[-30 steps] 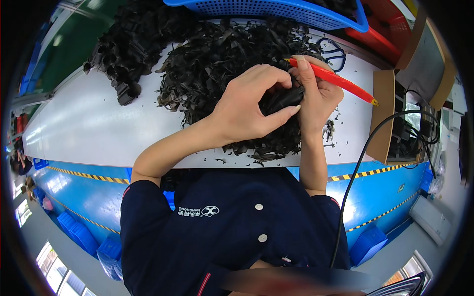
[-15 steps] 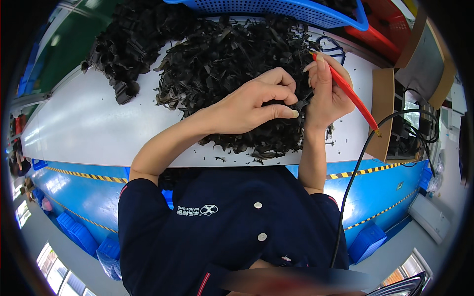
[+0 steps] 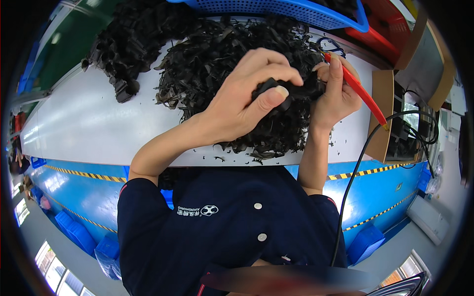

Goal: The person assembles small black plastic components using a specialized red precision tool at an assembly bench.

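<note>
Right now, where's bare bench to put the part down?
Free: the white bench left of the left hand, between the big scrap pile and the front edge, below the small pile. A thin strip right of the right hand, beside the cardboard box. Crowded: centre and back, under scrap up to the blue basket.

I see a white surface [image 3: 94, 123] with a second heap of black parts [image 3: 133, 44] at far left, blue perforated basket [image 3: 296, 10] along the back edge, open cardboard box [image 3: 382, 113] at right, black cable [image 3: 355, 172] trailing off the front edge.
</note>
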Tool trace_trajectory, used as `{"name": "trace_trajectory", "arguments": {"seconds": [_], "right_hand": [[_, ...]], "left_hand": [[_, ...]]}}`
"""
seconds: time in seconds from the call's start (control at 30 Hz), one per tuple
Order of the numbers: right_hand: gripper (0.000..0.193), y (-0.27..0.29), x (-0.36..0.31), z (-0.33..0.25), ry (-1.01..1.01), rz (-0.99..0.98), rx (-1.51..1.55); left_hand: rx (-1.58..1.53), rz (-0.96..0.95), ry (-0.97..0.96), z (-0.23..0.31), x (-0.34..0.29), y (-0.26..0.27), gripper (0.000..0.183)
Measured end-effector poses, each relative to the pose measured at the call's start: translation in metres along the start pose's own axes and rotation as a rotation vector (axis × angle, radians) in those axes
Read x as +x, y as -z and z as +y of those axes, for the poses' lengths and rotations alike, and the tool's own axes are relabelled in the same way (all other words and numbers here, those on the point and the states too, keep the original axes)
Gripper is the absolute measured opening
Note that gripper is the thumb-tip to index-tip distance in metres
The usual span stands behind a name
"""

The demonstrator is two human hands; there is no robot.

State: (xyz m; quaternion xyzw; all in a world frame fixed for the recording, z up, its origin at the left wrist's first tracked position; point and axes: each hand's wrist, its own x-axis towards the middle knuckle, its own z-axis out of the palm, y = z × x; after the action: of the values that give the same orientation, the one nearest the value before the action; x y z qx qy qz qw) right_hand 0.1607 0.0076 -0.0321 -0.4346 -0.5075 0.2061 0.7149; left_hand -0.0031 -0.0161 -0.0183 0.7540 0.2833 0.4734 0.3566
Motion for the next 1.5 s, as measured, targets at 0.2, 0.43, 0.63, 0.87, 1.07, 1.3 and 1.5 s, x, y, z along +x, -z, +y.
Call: {"name": "trace_trajectory", "arguments": {"seconds": [0.2,0.43,0.63,0.87,1.07,1.3,1.5], "right_hand": [[0.015,0.009,0.006,0.005,-0.098,0.065,-0.005],[0.014,0.003,0.0,0.003,0.178,-0.363,-0.241],[0.012,0.0,-0.001,-0.004,0.182,-0.361,-0.073],[0.01,0.005,0.002,-0.001,0.134,-0.44,-0.055],[0.02,0.006,-0.002,-0.003,0.218,-0.253,-0.024],[0.015,0.005,-0.006,-0.001,0.038,-0.267,0.344],[0.014,0.003,-0.006,0.0,0.036,-0.233,0.325]], "left_hand": [[-0.453,0.224,0.113,0.017,0.009,0.021,0.022],[0.072,0.123,0.259,0.022,0.003,0.024,0.047],[0.14,0.167,0.077,0.016,0.004,0.02,0.045],[0.227,0.112,0.039,0.015,0.002,0.021,0.031],[-0.309,0.177,0.161,0.009,0.006,0.019,0.033],[-0.85,0.232,0.579,0.015,0.009,0.019,0.035],[-0.865,0.277,0.565,0.018,0.01,0.025,0.019]]}}
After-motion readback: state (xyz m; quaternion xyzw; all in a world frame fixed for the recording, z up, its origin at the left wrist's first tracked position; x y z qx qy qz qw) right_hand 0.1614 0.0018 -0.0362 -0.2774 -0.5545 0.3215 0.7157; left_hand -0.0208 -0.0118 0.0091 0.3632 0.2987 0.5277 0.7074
